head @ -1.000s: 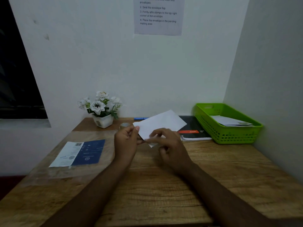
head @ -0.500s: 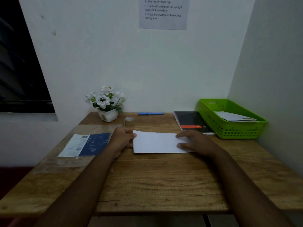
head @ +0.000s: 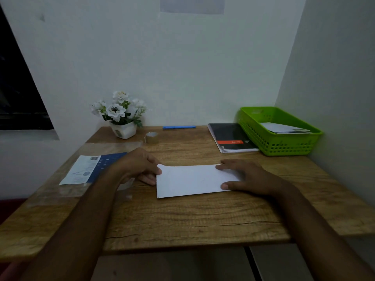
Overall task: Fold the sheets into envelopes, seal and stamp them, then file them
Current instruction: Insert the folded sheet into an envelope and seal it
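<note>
1. The white envelope (head: 188,180), held up in the air a second ago, now lies flat mid-table (head: 182,218).
2. The left hand (head: 136,167) has its thumb on the envelope's left edge, fingers loosely bent. The right hand (head: 249,177) presses the right end, fingers spread.
3. Far right is a green basket (head: 284,147) with a black notebook (head: 231,136) beside it. Far left are a tape roll (head: 151,137) and a flower pot (head: 121,116).

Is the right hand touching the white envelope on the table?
Touching. In the head view the right hand lies flat on the right end of the envelope, its fingers overlapping the paper.
</note>
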Demonstrator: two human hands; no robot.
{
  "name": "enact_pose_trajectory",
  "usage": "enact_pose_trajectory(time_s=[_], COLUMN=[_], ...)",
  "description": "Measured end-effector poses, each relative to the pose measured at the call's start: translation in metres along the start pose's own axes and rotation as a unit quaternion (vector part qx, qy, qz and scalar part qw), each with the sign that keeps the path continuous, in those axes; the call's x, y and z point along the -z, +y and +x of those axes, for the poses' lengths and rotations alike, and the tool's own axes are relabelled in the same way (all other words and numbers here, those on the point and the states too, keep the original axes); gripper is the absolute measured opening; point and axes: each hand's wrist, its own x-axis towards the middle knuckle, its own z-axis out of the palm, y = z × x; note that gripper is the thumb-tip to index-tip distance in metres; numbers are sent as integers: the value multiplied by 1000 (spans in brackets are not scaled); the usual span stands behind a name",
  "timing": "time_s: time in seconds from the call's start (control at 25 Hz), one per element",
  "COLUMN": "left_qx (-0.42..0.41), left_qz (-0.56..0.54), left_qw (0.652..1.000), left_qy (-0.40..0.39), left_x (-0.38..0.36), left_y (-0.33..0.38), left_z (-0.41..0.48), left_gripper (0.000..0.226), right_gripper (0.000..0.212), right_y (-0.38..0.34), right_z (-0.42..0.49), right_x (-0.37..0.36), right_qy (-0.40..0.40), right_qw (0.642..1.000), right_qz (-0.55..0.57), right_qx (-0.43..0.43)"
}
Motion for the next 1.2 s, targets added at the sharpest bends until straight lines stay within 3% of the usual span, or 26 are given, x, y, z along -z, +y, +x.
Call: enact_pose_trajectory(time_s=[0.36,0.52,0.6,0.72,1.2], left_qx=[-26,-142,-208,-207,-206], left_qz=[127,253,288,300,300], left_qw=[991,957,935,930,931], left_qy=[28,27,-13,-41,-32], left_x=[0,0,-3,-5,-4], left_y=[0,-5,-7,-10,-13], left_z=[1,4,5,12,17], left_gripper=[44,62,54,41,33], right_gripper=[72,58,40,16,13], right_y=[-2,11,21,29,21], right_z=[-7,-11,-14,-15,-11], right_x=[-7,-3,0,2,0], right_qy=[12,56,101,142,179], right_qw=[1000,993,985,979,980], right_qz=[13,104,133,132,41], right_qx=[24,-6,-45,-68,-76])
